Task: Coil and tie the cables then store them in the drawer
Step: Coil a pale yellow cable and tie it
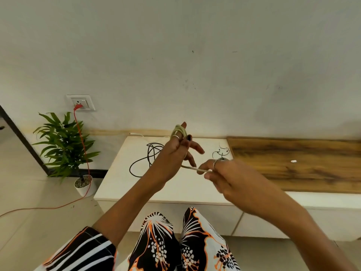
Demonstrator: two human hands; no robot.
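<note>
A pale beige cable is wound in loops around the raised index finger of my left hand, with the thumb pressed against the loops. Its free run stretches rightward to my right hand, which pinches it between thumb and fingers. Both hands hover above the white cabinet top. On that top lie a loose black cable to the left of my hands and a thin black wire near the middle. A white cable runs along the back edge. The drawer fronts below are closed.
A wooden board covers the right part of the cabinet, with a small white piece on it. A potted plant stands on the floor at the left. A red cord runs from the wall socket down across the floor.
</note>
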